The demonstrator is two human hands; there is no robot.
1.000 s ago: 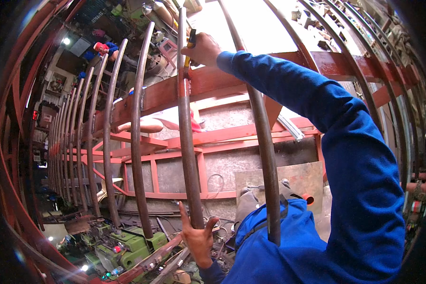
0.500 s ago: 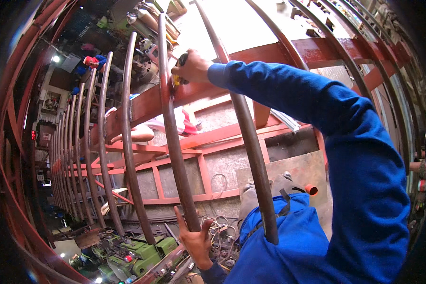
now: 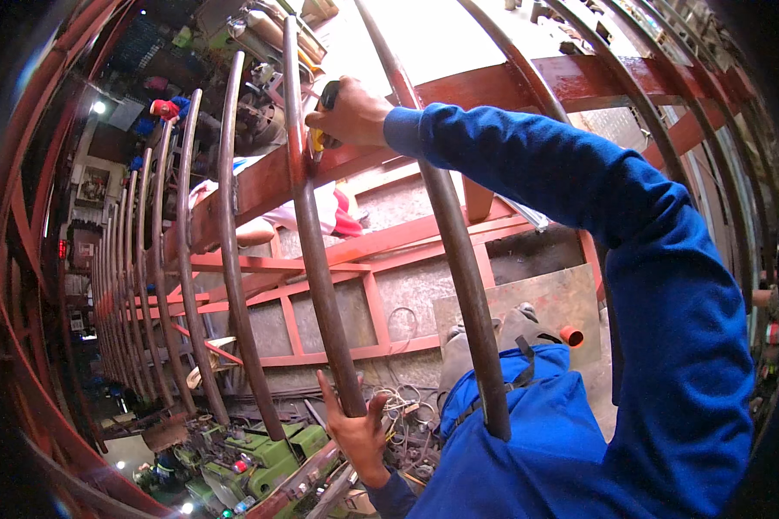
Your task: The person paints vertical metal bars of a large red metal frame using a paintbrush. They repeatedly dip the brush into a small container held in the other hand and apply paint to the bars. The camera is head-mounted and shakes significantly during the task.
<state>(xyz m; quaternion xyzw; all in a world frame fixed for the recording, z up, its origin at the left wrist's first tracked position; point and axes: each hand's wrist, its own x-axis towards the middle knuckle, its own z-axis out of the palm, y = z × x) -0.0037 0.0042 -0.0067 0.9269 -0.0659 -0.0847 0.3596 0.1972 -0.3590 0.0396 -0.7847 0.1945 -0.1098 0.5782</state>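
My right hand is closed around a small black-and-yellow hand tool, whose kind I cannot make out. It is beside a dark steel bar, where the bar meets a red-painted beam. Red paint colours the bar around that crossing. Lower down, my left hand grips the bottom end of the same bar, thumb on one side and fingers on the other, index finger stretched upward. Another bar passes beneath my right forearm, its lower end in front of my blue clothing.
A row of similar bars runs off leftward. A person in white and red is partly hidden behind the beam. Red framework lies below, near an orange cylinder end. Green machinery and tangled cables are at lower left.
The view has shifted slightly. My right hand stays beside the bar at the beam, and my left hand keeps its place at the lower end. The person behind the beam has shifted a little.
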